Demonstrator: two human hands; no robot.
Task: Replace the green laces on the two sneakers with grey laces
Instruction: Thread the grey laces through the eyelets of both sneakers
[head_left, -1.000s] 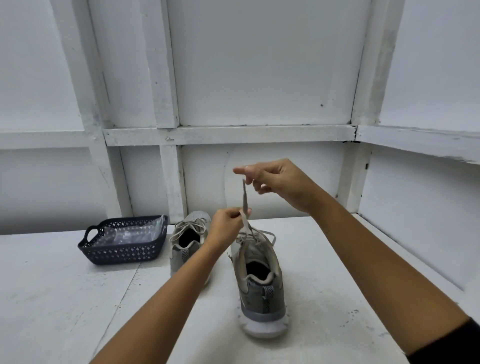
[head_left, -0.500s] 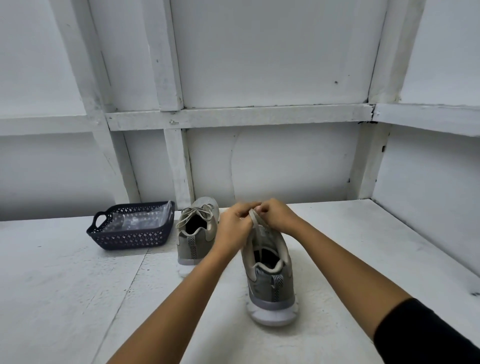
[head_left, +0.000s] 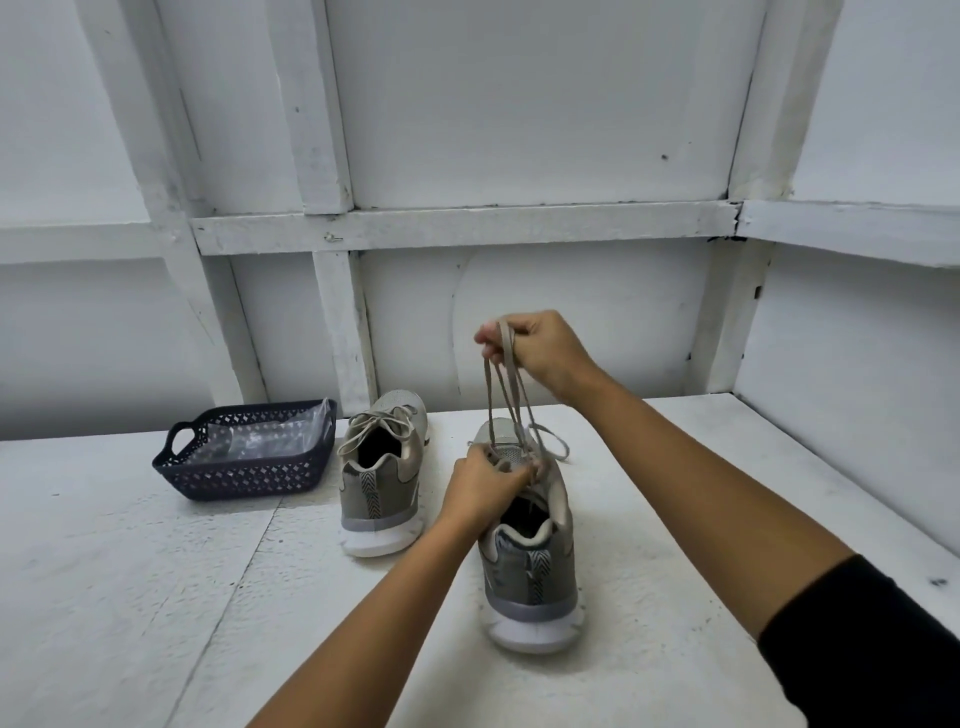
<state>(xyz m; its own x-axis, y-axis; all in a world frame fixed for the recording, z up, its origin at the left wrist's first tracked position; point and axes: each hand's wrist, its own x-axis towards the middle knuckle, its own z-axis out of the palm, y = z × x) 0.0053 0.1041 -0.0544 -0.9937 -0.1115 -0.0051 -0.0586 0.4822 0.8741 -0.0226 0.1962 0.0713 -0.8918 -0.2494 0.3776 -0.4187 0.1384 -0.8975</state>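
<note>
While the right hand (head_left: 537, 353) is raised a little above the centre of the frame, its fingers are curled round a loop of greyish-beige lace (head_left: 511, 400), and the thumb and forefinger pinch the top of that loop. From there 3 or so strands run straight down, taut, to the upper eyelets of the nearer sneaker (head_left: 532, 571). This sneaker stands upright on the white table (head_left: 130, 597), just right of the centre in the lower half of the frame, heel toward the camera and toe toward the wall. The left hand (head_left: 483, 486) rests on the sneaker's throat, its fingers curled and pinching the lace where the strands meet the eyelets. A slack bend of the same lace lies on the table beside the shoe's toe, on its right in the picture.

The second sneaker (head_left: 382, 483) stands just left of the first, apart from it, heel also toward the camera, with pale laces tied in a bow. Further left, at mid-height, a dark perforated basket (head_left: 244, 475) with a handle holds a clear plastic bag (head_left: 254, 441); what the bag contains cannot be made out. A black sleeve (head_left: 872, 639) covers the right upper arm at the lower right edge.
</note>
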